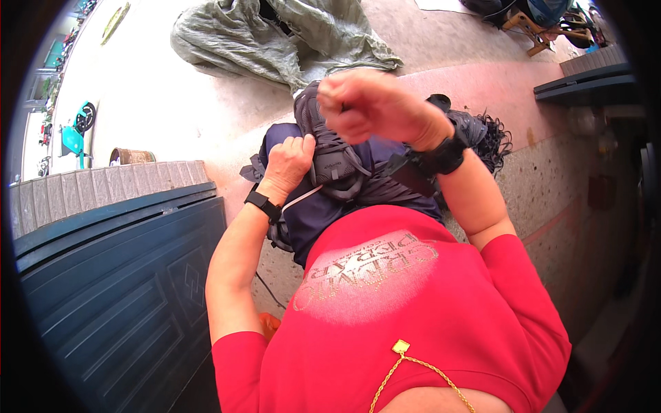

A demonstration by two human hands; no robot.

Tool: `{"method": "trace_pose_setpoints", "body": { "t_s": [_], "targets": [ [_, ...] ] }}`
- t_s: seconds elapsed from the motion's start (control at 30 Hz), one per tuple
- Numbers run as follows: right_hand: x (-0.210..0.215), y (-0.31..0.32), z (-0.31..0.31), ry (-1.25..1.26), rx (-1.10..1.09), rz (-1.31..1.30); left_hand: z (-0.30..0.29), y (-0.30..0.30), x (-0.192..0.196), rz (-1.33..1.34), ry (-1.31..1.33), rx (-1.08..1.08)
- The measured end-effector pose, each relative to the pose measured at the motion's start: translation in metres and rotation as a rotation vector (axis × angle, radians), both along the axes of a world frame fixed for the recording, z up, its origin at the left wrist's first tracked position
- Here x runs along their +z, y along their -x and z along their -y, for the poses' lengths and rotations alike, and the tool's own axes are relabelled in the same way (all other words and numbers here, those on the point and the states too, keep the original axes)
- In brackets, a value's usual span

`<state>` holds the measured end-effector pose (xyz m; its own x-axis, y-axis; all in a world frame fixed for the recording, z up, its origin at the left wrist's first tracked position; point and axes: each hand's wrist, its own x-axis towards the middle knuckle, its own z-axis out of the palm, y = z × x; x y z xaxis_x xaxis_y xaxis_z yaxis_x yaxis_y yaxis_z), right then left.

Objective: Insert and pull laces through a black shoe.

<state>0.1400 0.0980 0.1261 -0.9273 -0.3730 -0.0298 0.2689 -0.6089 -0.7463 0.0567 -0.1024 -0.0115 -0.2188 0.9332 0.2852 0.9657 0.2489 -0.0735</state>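
Observation:
Across my lap, over dark blue trousers (303, 227), lies a dark grey fabric piece (334, 162) with seams, looking like part of a bag or a shoe upper. My left hand (289, 162) is closed at its left edge, the fingers pinched against the fabric. My right hand (375, 110) is raised above the piece, fingers curled in and slightly blurred; whatever they hold, if anything, is hidden. A thin white strip (303, 196) lies just below my left hand. More dark fabric pieces (471, 131) with black curly trimmings (497, 141) lie beyond my right wrist.
A crumpled grey-green cloth (241, 45) covers something ahead of me. Blue panelled doors (117, 296) stand at left, another dark door edge (585, 86) at right. A wooden stool (533, 34) with dark bundles is far right. A turquoise scooter (74, 138) stands outside at left.

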Motion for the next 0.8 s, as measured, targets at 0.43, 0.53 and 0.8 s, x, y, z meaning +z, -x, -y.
{"method": "trace_pose_setpoints", "body": {
  "t_s": [0.43,0.53,0.8],
  "targets": [
    [0.049,-0.018,-0.026,0.285,-0.083,-0.162,0.016,0.010,0.016,0.340,0.184,-0.100],
    [0.065,-0.016,-0.020,0.172,-0.029,-0.254,0.005,0.022,0.024,0.742,0.051,0.141],
    [0.060,-0.001,-0.014,-0.125,-0.199,-0.223,-0.054,0.007,0.068,1.660,0.152,-0.389]
  ]
}}
